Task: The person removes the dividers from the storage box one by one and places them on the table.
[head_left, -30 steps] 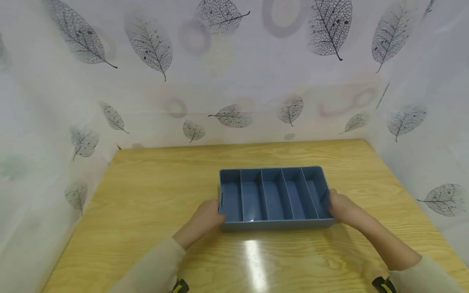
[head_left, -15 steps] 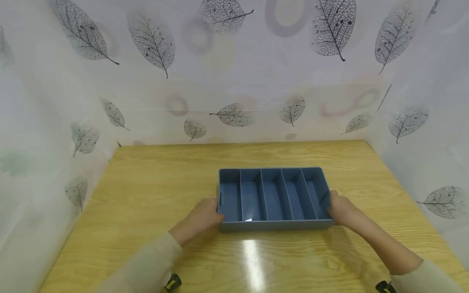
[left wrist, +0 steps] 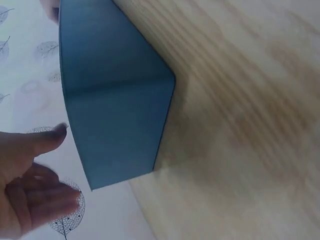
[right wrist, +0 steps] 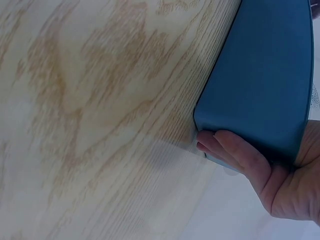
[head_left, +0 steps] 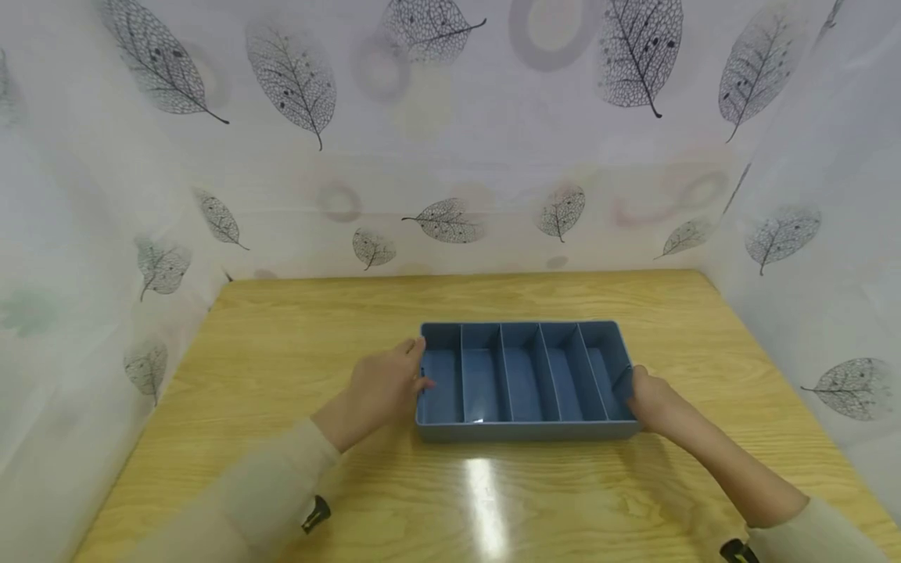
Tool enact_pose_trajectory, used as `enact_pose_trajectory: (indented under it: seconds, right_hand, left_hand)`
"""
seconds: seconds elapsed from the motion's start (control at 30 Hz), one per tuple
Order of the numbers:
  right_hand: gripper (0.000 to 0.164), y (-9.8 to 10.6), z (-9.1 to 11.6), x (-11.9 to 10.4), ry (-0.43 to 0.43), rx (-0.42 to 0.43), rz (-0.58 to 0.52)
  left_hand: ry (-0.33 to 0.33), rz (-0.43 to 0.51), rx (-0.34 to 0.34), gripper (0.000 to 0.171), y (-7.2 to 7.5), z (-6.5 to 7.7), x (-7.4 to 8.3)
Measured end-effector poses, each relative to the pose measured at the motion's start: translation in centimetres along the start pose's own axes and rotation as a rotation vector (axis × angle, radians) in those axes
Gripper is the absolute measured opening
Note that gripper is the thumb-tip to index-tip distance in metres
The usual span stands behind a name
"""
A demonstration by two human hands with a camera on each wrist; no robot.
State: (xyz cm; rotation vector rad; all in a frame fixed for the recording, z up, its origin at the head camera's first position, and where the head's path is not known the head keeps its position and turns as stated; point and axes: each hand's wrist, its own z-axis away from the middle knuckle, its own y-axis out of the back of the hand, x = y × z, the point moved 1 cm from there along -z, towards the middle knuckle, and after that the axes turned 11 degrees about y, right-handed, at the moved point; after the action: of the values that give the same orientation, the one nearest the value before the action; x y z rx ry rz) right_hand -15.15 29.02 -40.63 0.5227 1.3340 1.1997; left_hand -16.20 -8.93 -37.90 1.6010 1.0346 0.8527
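Observation:
A blue-grey divided tray (head_left: pixel 528 432), with several long compartments side by side and nothing seen in them, is at the middle of the wooden table. At its right end my right hand (head_left: pixel 656 400) grips the end wall; in the right wrist view its fingers (right wrist: pixel 242 152) lie against the outside. My left hand (head_left: pixel 380 387) is beside the left end, thumb over the rim. Seen from the left wrist, that hand (left wrist: pixel 30 185) has its fingers loosely extended and stands apart from the tray's outer wall (left wrist: pixel 117 132).
Wooden table (head_left: pixel 296 336) surrounds the tray on all sides. A pale cloth with a leaf print (head_left: pixel 450 141) hangs behind and along both sides of the table. Dark strap-like pieces (head_left: pixel 317 514) hang beneath both sleeves.
My left hand has let go of the tray's left end and shifted up and slightly left, its fingers loosening. The right hand keeps its grip. The tray has turned very slightly.

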Motion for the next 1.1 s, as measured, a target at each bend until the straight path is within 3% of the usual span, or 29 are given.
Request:
enact_pose_trajectory:
  seconds: [0.13, 0.33, 0.43, 0.67, 0.8, 0.93, 1.1]
  right_hand:
    - [0.027, -0.2, -0.1, 0.2, -0.002, -0.007, -0.003]
    - [0.028, -0.2, -0.1, 0.2, 0.008, 0.007, 0.005]
    - [0.029, -0.3, -0.1, 0.3, 0.01, 0.012, 0.0]
    - [0.026, -0.4, -0.1, 0.3, 0.026, 0.026, 0.019]
    - [0.028, -0.4, -0.2, 0.1, 0.01, 0.014, 0.011]
    - [0.027, -0.4, -0.2, 0.0, 0.002, 0.01, 0.002]
    - [0.024, -0.2, -0.1, -0.1, 0.007, 0.018, 0.024]
  left_hand:
    - [-0.224, -0.008, 0.03, 0.054, 0.6, -0.8, -0.4]
    - [-0.668, -0.045, 0.159, 0.053, 0.5, -2.3, -1.1]
    - [-0.805, -0.042, 0.215, 0.053, 0.3, -2.8, -1.4]
    - [-0.977, -0.051, 0.257, 0.047, 0.3, -3.9, -1.3]
    - [-1.08, -0.103, 0.254, 0.033, 0.6, -4.7, -1.1]
    - [-1.115, -0.177, 0.199, 0.024, 0.7, -5.8, -0.7]
    - [-1.14, -0.225, 0.12, 0.027, -0.2, -7.2, -0.1]
